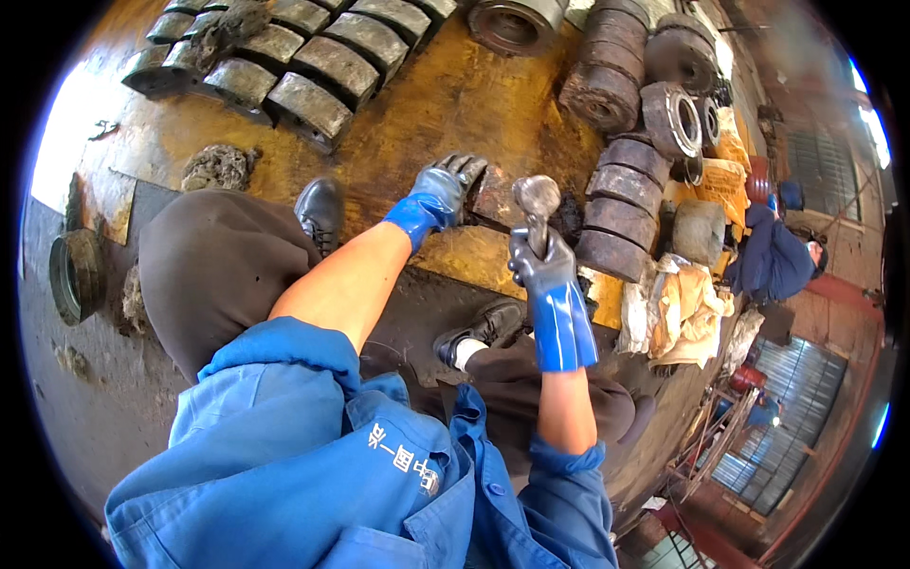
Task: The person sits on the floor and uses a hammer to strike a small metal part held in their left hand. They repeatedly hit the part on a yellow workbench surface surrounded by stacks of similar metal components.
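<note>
My right hand (545, 264), in a black and blue rubber glove, is closed round the handle of a hammer (537, 199). Its rounded, worn metal head points up and away from me. My left hand (445, 192), gloved the same way, lies with fingers stretched and apart against the left end of a rusty, dark reddish metal block (495, 202). Whether those fingers bear on the block is hard to see. The block rests on a stained yellow-brown metal plate (474, 104), left of the hammer head.
Curved metal segments (313, 104) stand in rows at the far left. Stacked dark rings (621, 204) line the right side, with cloths and gloves (684, 308) nearer. A clump of dirty waste (218, 169) lies left. Another person (773, 251) in dark blue is farther right.
</note>
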`<state>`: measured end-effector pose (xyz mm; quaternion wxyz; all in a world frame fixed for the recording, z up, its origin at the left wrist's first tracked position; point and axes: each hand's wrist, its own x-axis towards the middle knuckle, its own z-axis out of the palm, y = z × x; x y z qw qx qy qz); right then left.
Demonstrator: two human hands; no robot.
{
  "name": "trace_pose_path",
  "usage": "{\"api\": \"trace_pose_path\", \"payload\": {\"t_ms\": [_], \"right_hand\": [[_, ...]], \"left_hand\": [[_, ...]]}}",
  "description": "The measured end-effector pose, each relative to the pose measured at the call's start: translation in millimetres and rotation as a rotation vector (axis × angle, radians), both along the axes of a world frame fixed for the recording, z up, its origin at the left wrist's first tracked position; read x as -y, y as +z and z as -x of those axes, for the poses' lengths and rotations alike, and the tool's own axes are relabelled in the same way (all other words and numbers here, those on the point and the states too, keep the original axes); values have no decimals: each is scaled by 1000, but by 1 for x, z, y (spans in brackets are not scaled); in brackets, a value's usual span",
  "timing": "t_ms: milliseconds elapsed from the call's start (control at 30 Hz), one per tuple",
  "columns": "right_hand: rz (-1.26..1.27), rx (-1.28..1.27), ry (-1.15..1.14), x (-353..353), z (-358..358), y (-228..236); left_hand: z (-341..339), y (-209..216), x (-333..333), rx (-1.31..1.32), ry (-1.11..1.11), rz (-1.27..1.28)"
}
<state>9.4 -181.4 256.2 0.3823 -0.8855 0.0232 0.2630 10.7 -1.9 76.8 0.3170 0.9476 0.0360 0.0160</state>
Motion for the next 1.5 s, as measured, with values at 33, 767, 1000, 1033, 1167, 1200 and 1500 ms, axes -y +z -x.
{"api": "trace_pose_path", "payload": {"t_ms": [33, 767, 1000, 1033, 1167, 1200, 1500], "right_hand": [[-125, 4, -11, 5, 8, -6], [174, -66, 100, -11, 15, -29], [-189, 238, -8, -34, 6, 27], [-254, 348, -7, -13, 5, -3], [-518, -110, -377, 13, 8, -90], [-127, -88, -191, 14, 3, -82], [-449, 256, -93, -4, 25, -9]], "left_hand": [[-1, -3, 5, 20, -3, -14], [2, 5, 7, 50, -19, 53], [8, -8, -3, 0, 23, 24], [3, 0, -1, 3, -2, 25], [-2, 8, 4, -14, -26, 64], [-2, -6, 6, 32, -32, 28], [-3, -15, -8, -68, -47, -4]]}}
